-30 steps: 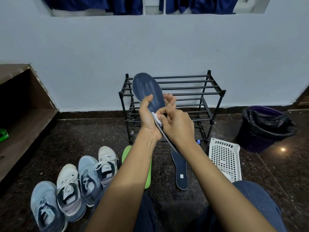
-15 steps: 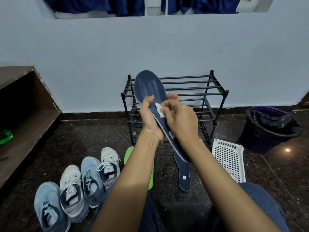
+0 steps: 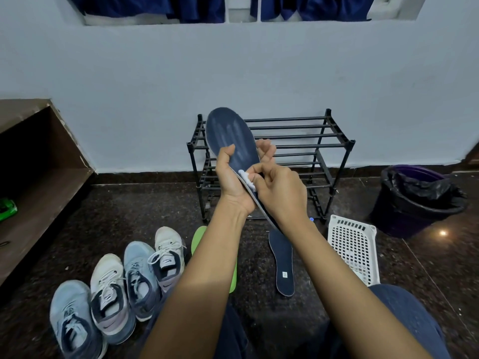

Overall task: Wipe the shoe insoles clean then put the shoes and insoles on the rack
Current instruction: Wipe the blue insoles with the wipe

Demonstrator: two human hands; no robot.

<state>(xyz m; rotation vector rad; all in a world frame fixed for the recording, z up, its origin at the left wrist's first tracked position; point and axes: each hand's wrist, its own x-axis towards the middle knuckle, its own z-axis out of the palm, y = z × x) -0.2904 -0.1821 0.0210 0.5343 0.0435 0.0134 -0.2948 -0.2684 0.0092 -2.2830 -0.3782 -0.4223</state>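
Observation:
My left hand (image 3: 232,181) grips a dark blue insole (image 3: 229,132) from underneath, toe end tilted up and away, with pale wet streaks on its face. My right hand (image 3: 281,193) pinches a small white wipe (image 3: 246,176) and presses it against the insole's middle. A second dark blue insole (image 3: 283,263) lies flat on the floor below my hands. A green insole (image 3: 198,238) lies partly hidden under my left forearm. Several sneakers (image 3: 137,275) stand in a row at the lower left. The black metal rack (image 3: 311,149) stands against the wall behind my hands, with bare shelves.
A white plastic basket (image 3: 353,248) lies on the floor right of the rack. A dark bin with a black liner (image 3: 417,200) stands at the far right. A brown wooden shelf unit (image 3: 33,177) runs along the left. The floor is dark speckled stone.
My right hand slid the wipe up the insole toward its middle and back down a little; more wet streaks show on the toe end. The left hand kept its hold.

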